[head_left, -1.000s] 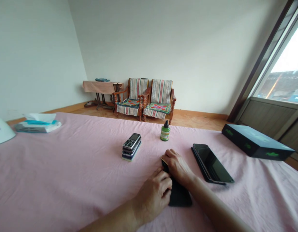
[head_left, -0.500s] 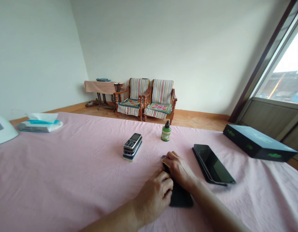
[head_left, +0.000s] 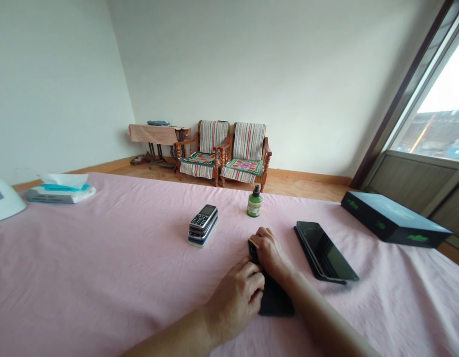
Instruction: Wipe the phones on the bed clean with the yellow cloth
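Observation:
A black smartphone [head_left: 276,301] lies flat on the pink tablecloth [head_left: 103,267], just in front of me. My left hand [head_left: 235,300] rests on its left edge with the fingers curled against it. My right hand [head_left: 271,254] lies over the phone's far end and presses a small tan piece onto it with the fingertips. Most of the phone's top is hidden under both hands.
A stack of keypad phones [head_left: 202,224] sits to the left of my hands. A green spray bottle [head_left: 254,203] stands behind them. Stacked black smartphones [head_left: 324,250] lie to the right, a dark box [head_left: 395,219] at far right. A tissue pack [head_left: 58,190] lies far left.
My right hand slid slightly along the far end of the phone. The left hand stays on the phone's left edge. Nothing else on the table moved.

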`<state>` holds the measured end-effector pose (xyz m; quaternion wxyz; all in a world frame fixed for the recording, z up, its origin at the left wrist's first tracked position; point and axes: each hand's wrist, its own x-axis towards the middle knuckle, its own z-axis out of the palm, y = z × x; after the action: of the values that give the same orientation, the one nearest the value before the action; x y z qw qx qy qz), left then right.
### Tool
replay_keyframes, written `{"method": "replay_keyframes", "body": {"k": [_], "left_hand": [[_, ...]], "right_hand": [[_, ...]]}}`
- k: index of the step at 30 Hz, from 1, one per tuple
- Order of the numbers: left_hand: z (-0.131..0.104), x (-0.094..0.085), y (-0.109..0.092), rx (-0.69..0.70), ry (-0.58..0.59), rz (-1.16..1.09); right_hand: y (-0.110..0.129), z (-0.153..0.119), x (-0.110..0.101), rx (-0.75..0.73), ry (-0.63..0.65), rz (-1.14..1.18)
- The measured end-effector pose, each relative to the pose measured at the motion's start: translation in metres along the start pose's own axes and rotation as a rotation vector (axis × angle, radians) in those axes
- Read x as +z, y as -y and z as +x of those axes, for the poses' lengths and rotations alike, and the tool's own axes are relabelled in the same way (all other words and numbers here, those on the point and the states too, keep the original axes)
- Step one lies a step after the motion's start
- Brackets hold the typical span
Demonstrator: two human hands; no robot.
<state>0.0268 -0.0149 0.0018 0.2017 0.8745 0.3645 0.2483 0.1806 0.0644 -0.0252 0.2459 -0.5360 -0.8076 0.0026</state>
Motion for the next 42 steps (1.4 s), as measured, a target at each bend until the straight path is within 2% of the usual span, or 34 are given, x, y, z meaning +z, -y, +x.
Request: {"method": "replay_keyframes", "body": {"k": [5,10,15,28,42], "left_hand": [[-0.002,0.002,0.003,-0.019,-0.015,-0.024],[-0.004,0.002,0.007,-0.076,-0.028,-0.053],[-0.003,0.001,0.012,-0.158,-0.079,-0.06],[-0.002,0.002,0.014,-0.176,-0.136,-0.059],[0.0,0.003,0.016,-0.163,-0.157,-0.085]], "right_hand": [[-0.005,-0.003,0.002,0.063,-0.023,0.028],[-0.004,-0.009,-0.006,0.073,-0.027,0.063],[0.002,-0.02,-0.013,0.054,-0.033,0.085],[0.005,-0.02,-0.009,-0.058,-0.049,0.163],[0.017,-0.037,-0.035,-0.18,0.084,0.093]]}}
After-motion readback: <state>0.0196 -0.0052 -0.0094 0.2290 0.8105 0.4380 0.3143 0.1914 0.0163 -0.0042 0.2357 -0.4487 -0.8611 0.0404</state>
